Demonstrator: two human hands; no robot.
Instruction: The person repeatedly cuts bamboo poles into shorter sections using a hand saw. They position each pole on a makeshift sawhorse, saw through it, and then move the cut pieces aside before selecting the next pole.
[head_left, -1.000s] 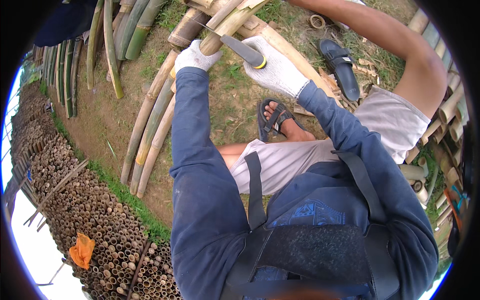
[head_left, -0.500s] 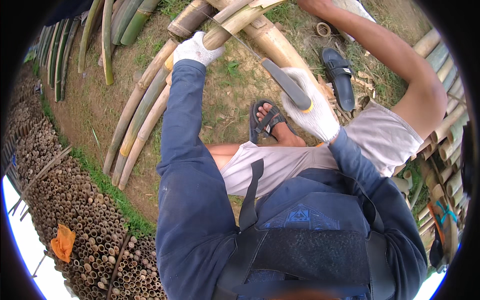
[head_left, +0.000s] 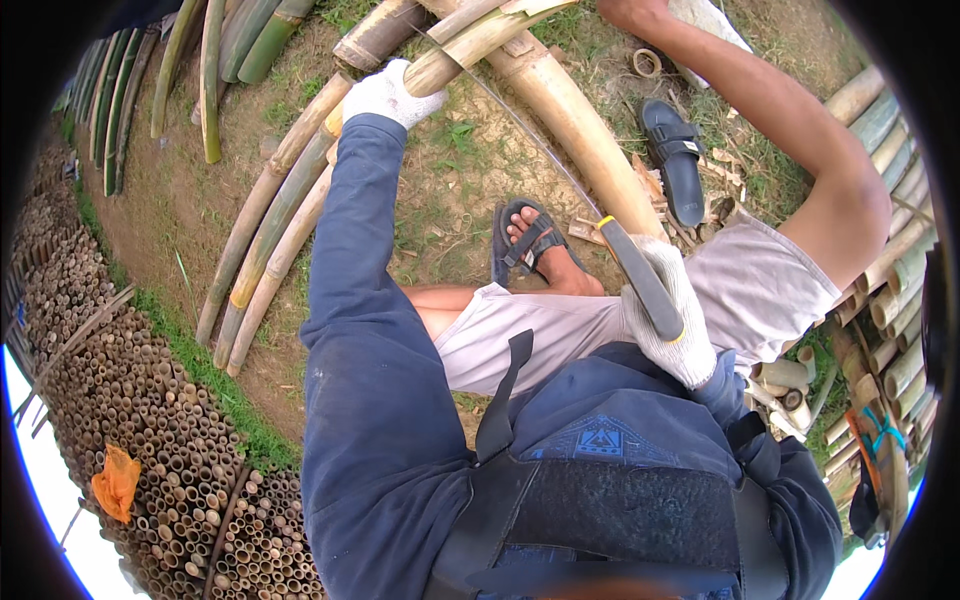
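My left hand (head_left: pixel 385 95), in a white knit glove, is wrapped round the near end of a bamboo pole (head_left: pixel 490 38). In my gloved right hand (head_left: pixel 680 325) is the grey and yellow handle of a hand saw (head_left: pixel 637 272). Its long thin blade (head_left: pixel 540 150) runs up and left to the held pole, crossing it just beyond my left hand. The blade's tip shows past the pole's far side. Under the held pole, a thicker pale bamboo pole (head_left: pixel 575 125) slants down toward my right hand.
Long bamboo poles (head_left: pixel 265 235) lie left of my left arm, with green ones (head_left: pixel 210 85) farther off. Cut bamboo stacks (head_left: pixel 150 430) fill the lower left; more poles (head_left: pixel 890 250) lie right. My sandalled foot (head_left: pixel 545 240), bare right leg (head_left: pixel 790 110) and a loose sandal (head_left: pixel 675 160) surround the work.
My right hand has pulled the saw back toward my body, down and to the right, so more blade shows between handle and pole. My left hand keeps its hold on the pole.
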